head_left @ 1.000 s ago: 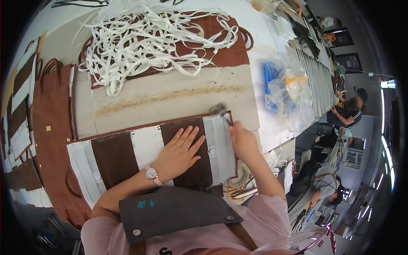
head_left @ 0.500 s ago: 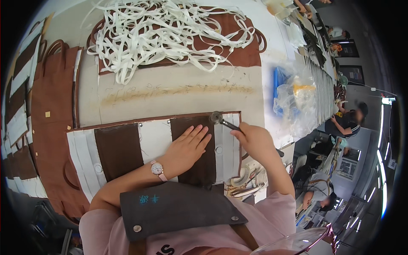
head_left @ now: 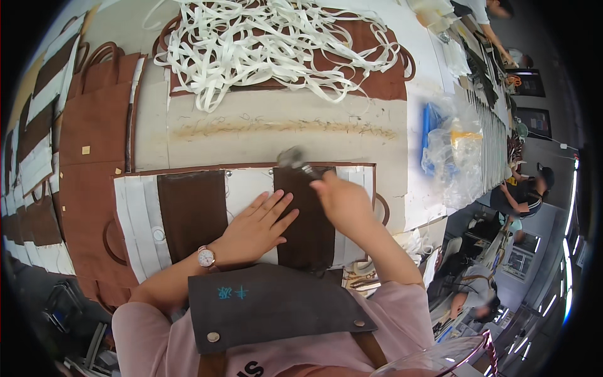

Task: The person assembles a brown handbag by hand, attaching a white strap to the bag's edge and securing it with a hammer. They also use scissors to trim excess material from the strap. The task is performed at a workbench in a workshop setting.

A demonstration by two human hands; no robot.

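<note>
My left hand (head_left: 259,225) lies flat with fingers spread across a bag panel (head_left: 191,210) striped in dark brown and white, with a reddish-brown edge. The palm covers part of the white middle strip, and the fingertips reach the right brown stripe. My right hand (head_left: 343,202) is closed around the handle of a hammer (head_left: 291,157). Its round head, smeared by motion, is over the upper edge of the right brown stripe. Whether the head touches the panel I cannot tell. Small metal studs (head_left: 228,173) show along the panel's top edge.
A heap of white tape (head_left: 270,53) lies on brown bag pieces beyond the panel. Reddish-brown bags with handles (head_left: 94,138) are stacked at left. Clear plastic bags (head_left: 452,147) and a blue item lie at right. Tools (head_left: 361,275) sit near my right elbow. Other people work far right.
The hammer in my right hand has moved left along the panel's top edge. My left hand has slid left over the panel. The whole view has shifted slightly.
</note>
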